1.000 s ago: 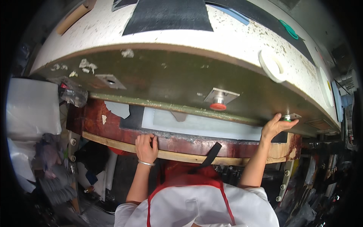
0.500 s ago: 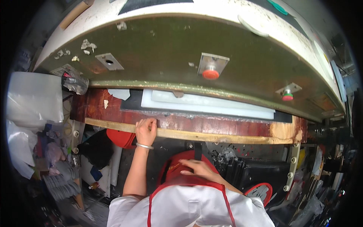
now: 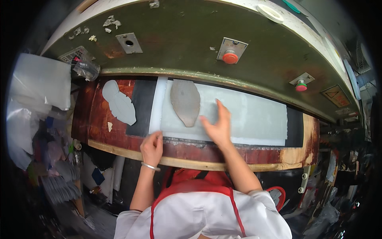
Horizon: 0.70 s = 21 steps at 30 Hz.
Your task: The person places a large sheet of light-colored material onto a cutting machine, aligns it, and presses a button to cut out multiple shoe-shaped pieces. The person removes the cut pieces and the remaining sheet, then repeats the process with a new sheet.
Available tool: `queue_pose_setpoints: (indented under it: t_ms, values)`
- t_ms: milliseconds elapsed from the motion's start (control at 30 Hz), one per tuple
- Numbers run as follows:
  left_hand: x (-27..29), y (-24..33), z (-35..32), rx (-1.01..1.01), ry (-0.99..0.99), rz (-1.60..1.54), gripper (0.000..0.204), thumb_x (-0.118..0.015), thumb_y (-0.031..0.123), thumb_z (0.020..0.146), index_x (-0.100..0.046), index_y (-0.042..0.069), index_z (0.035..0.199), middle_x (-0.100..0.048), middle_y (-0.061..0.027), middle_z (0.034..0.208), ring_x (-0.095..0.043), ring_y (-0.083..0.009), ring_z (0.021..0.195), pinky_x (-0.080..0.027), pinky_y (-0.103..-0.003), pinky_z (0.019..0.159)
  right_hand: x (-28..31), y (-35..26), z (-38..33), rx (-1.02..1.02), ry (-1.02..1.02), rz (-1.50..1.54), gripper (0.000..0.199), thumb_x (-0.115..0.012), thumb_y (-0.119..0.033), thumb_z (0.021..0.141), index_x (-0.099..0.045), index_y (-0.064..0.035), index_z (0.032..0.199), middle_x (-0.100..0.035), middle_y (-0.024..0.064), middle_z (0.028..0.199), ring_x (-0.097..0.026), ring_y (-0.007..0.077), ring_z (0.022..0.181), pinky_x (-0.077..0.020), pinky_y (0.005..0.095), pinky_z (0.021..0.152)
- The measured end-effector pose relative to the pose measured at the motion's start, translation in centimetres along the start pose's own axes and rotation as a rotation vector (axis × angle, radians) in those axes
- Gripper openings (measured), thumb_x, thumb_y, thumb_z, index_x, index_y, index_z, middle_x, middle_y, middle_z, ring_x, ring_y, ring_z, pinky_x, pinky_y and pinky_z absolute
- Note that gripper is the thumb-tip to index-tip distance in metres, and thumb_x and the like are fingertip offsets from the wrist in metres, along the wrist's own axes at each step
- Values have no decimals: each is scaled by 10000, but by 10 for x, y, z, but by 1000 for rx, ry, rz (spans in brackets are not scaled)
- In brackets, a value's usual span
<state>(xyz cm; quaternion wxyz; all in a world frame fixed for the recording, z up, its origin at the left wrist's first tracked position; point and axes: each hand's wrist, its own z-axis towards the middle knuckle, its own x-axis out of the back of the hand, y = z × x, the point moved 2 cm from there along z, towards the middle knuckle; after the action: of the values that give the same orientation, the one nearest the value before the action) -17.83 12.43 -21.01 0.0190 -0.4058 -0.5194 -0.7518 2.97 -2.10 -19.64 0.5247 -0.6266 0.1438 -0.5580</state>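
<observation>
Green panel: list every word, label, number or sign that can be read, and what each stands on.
Right end of the panel: sign with a triangle; writing too small to read.
Left end: pale label; too blurred to read.
Plate behind the red button: faint marks, unreadable.

There are 2 bare hands, 1 left hand (image 3: 151, 148) and 1 right hand (image 3: 218, 126), and 1 bracelet (image 3: 150, 166). The pieces with a sole-like outline number 1 grey-brown piece (image 3: 185, 102) and at least 1 pale grey piece (image 3: 123, 106); whether the latter is 2 overlapping pieces cannot be told. Under them count 1 greenish-white sheet (image 3: 258, 115), 1 white sheet (image 3: 156, 115) and 1 black mat (image 3: 295, 125). The green beam (image 3: 175, 46), 1 in number, has 3 metal plates (image 3: 135, 48) and 2 push buttons: 1 red button (image 3: 230, 58) and 1 red-and-green button (image 3: 301, 85). There is 1 white ring (image 3: 260, 8).
</observation>
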Motion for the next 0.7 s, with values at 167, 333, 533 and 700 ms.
queue_pose_setpoints:
  t_ms: [167,333,533,700]
  values:
    - [-12,7,10,-278,-97,383,354,-616,82,830,-587,26,1178,-558,-121,784,-560,-283,762,-445,-404,691,-69,-33,-37,111,-126,-163,1026,-859,-226,542,-324,-36,1396,-287,370,1341,-225,536,1276,-271,523,1075]
    - [0,-2,-31,-317,-84,493,411,-614,33,784,-593,37,1194,-543,-91,766,-544,-267,735,-438,-382,668,-40,-43,-63,-50,-234,49,1012,-855,-162,513,-343,-75,1381,-337,272,1344,-285,426,1300,-311,476,1067]
    - [9,-14,-44,-387,-33,472,405,-608,29,773,-611,32,1178,-518,-71,724,-525,-241,702,-417,-368,635,38,-20,-57,-223,-266,449,953,-836,-69,514,-369,-105,1344,-443,167,1304,-452,275,1215,-385,389,1012]
    - [1,-14,-35,-353,-45,466,404,-600,20,774,-607,19,1178,-532,-90,748,-532,-259,714,-434,-369,657,28,-2,-69,-33,-181,-199,926,-835,-129,512,-373,-71,1312,-291,264,1381,-280,429,1298,-317,482,1055]
